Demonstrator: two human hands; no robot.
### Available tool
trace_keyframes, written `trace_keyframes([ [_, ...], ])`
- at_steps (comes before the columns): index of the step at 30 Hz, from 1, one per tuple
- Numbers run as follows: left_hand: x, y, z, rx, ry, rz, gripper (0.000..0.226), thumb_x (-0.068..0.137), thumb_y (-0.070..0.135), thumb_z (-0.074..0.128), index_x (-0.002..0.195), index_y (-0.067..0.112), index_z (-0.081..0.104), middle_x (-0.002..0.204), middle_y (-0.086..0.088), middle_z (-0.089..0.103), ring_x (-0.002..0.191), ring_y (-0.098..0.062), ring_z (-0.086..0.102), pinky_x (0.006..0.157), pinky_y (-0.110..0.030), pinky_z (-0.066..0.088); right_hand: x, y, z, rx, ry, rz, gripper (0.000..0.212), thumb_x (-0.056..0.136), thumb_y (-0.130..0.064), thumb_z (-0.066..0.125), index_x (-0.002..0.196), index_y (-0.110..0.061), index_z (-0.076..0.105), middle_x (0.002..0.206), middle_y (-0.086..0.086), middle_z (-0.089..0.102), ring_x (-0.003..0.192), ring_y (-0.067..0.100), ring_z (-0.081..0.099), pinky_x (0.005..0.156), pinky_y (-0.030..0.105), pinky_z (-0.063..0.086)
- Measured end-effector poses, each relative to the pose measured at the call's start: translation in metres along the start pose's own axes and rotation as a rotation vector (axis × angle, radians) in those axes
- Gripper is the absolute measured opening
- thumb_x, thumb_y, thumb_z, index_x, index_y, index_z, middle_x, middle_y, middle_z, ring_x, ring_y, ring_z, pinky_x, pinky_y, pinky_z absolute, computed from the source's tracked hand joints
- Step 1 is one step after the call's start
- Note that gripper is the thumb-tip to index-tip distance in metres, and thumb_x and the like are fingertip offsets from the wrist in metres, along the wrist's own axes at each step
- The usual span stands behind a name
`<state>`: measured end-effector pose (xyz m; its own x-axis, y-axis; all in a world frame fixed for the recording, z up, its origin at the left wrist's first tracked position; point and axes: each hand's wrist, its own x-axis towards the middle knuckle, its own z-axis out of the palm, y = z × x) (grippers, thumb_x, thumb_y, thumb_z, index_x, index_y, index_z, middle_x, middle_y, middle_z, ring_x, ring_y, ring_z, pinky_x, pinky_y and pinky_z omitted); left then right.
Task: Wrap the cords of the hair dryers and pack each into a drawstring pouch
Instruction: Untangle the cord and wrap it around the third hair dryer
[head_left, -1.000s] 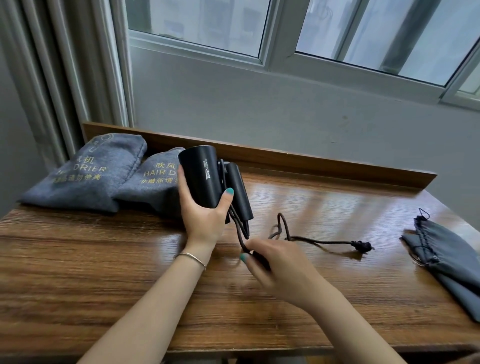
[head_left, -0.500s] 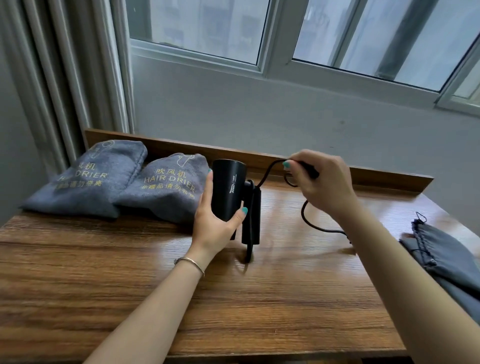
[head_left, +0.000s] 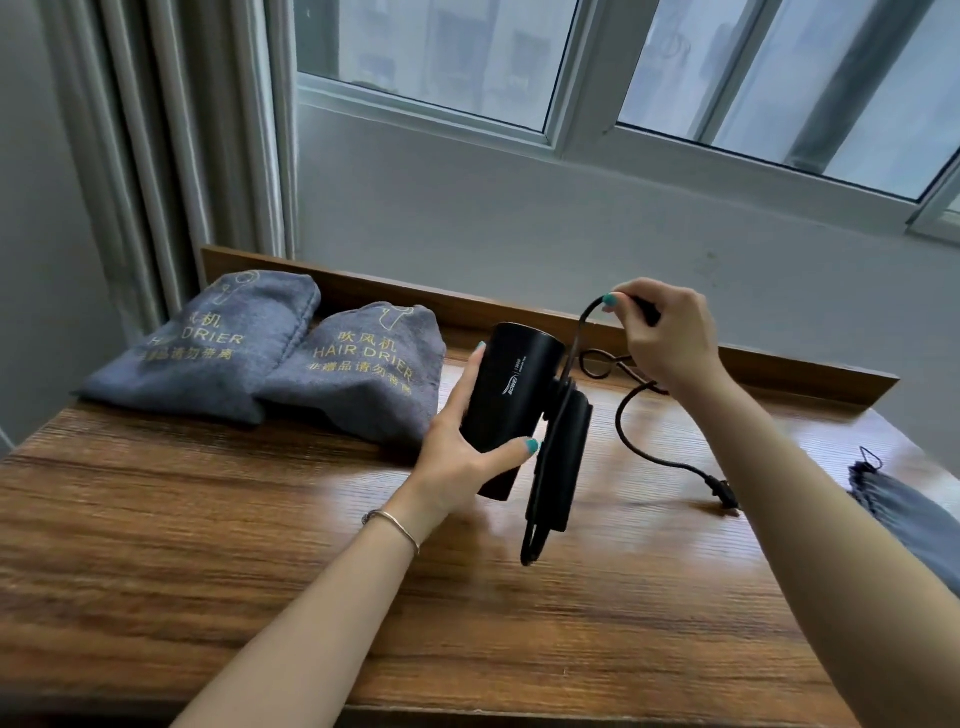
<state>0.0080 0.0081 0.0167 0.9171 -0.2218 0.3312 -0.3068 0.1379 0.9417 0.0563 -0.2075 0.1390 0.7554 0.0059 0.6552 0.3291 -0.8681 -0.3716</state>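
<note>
One black hair dryer (head_left: 511, 387) is held above the wooden table (head_left: 208, 545), barrel upright, folded handle hanging beside it. It is gripped round the barrel by the left hand (head_left: 457, 457). The cord (head_left: 631, 431) is pinched by the right hand (head_left: 662, 338), raised above and right of the dryer, so the next loop would probably be laid along the handle's long axis. The plug (head_left: 724, 493) trails on the table. Two filled pouches (head_left: 291, 358) lie to the left, an empty pouch (head_left: 909, 514) at far right.
</note>
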Motion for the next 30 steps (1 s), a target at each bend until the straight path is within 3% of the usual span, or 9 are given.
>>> trace_keyframes([
  [4,-0.003,0.005,-0.001,-0.151,-0.074,0.003,0.096,0.072,0.018,0.078,0.150,0.037,0.026,0.139,0.002,0.054,0.127,-0.018,0.054,0.105,-0.040,0.047,-0.010,0.011,0.003,-0.141,-0.108,0.070,0.016,0.094,-0.030,0.060,0.099,-0.028,0.074,0.086,-0.007,0.071,0.079,0.017,0.060,0.063,0.031,0.044],
  [12,0.002,0.004,-0.006,-0.466,-0.035,-0.060,0.092,0.071,0.014,0.075,0.149,0.035,0.031,0.139,-0.015,0.053,0.124,-0.031,0.057,0.099,-0.047,0.050,-0.064,0.010,0.024,-0.321,-0.336,-0.024,0.019,0.095,-0.038,0.055,0.093,-0.032,0.073,0.100,-0.017,0.061,0.075,0.013,0.054,0.055,0.024,0.032],
  [15,0.003,0.004,-0.006,-0.584,0.016,-0.081,0.082,0.079,0.007,0.067,0.148,0.036,0.034,0.138,-0.015,0.054,0.123,-0.033,0.057,0.101,-0.052,0.047,-0.075,-0.002,0.029,-0.350,-0.403,-0.101,0.026,0.098,-0.041,0.046,0.091,-0.032,0.070,0.092,-0.017,0.058,0.072,0.012,0.054,0.051,0.024,0.032],
  [18,0.003,0.007,-0.006,-0.639,0.060,-0.079,0.074,0.082,0.009,0.063,0.147,0.031,0.037,0.137,-0.016,0.056,0.123,-0.033,0.057,0.100,-0.050,0.048,-0.084,-0.017,0.035,-0.268,-0.450,-0.100,0.030,0.098,-0.039,0.043,0.079,-0.032,0.064,0.068,-0.019,0.047,0.067,0.010,0.050,0.050,0.026,0.029],
  [23,0.004,0.011,-0.013,-0.713,0.173,-0.067,0.065,0.083,0.015,0.061,0.144,0.028,0.043,0.131,-0.014,0.059,0.117,-0.031,0.061,0.084,-0.041,0.054,-0.106,-0.033,0.044,-0.331,-0.655,-0.037,0.028,0.090,-0.054,0.053,0.071,-0.034,0.052,0.064,-0.013,0.051,0.066,0.008,0.049,0.054,0.028,0.033],
  [25,0.006,0.011,-0.016,-0.730,0.224,-0.065,0.064,0.082,0.016,0.061,0.143,0.025,0.045,0.127,-0.011,0.061,0.113,-0.027,0.063,0.081,-0.038,0.055,-0.115,-0.037,0.046,-0.294,-0.691,-0.001,0.030,0.088,-0.055,0.055,0.068,-0.034,0.047,0.069,-0.013,0.056,0.069,0.008,0.050,0.060,0.029,0.035],
  [27,0.008,0.010,-0.020,-0.761,0.267,-0.076,0.062,0.082,0.016,0.062,0.142,0.023,0.046,0.123,-0.007,0.064,0.111,-0.024,0.064,0.080,-0.036,0.056,-0.125,-0.038,0.048,-0.262,-0.703,-0.034,0.028,0.090,-0.057,0.052,0.078,-0.032,0.058,0.080,-0.013,0.064,0.084,0.006,0.057,0.085,0.029,0.041],
  [29,0.011,0.007,-0.024,-0.766,0.303,-0.087,0.062,0.081,0.017,0.064,0.141,0.026,0.047,0.124,-0.006,0.064,0.116,-0.026,0.062,0.083,-0.038,0.055,-0.137,-0.035,0.050,-0.256,-0.698,-0.120,0.038,0.092,-0.058,0.039,0.085,-0.028,0.062,0.086,-0.013,0.065,0.102,0.004,0.055,0.115,0.034,0.017],
  [30,0.012,0.006,-0.025,-0.744,0.315,-0.089,0.062,0.081,0.017,0.065,0.140,0.028,0.048,0.126,-0.006,0.064,0.119,-0.027,0.060,0.088,-0.042,0.054,-0.143,-0.034,0.051,-0.251,-0.682,-0.160,0.044,0.092,-0.057,0.030,0.086,-0.027,0.062,0.090,-0.013,0.065,0.104,0.005,0.055,0.118,0.036,0.009],
])
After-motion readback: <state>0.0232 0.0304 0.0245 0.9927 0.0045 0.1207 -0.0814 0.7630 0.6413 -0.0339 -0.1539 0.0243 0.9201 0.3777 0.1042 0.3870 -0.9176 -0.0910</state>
